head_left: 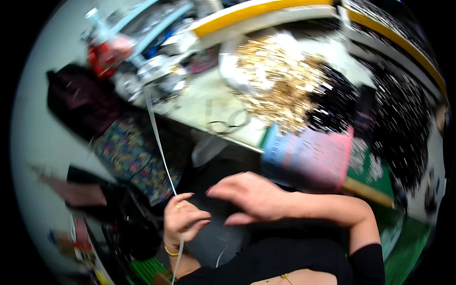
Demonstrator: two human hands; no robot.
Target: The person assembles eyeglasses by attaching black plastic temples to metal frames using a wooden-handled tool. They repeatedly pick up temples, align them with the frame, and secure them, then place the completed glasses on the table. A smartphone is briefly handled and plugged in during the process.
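Note:
A thin white strip (pixel 160 145) runs from the table's left corner down toward my lap. My left hand (pixel 183 216) is closed round it; the strip enters by the fingers and comes out below near the wrist. A ring and a gold bracelet are on that hand and wrist. Just to the right, my right hand (pixel 249 192) hovers with thumb and fingers apart, nothing visible between them. That hand is a little blurred, and its fingertips point toward the left hand without touching it.
Ahead stands a white table (pixel 190 99) with a heap of shiny gold pieces (pixel 280 71) and black pieces (pixel 332 97). A blue-and-pink printed sheet (pixel 308 156) hangs at its front edge. Floral cloth (pixel 135 154) and a dark garment (pixel 85 99) lie left.

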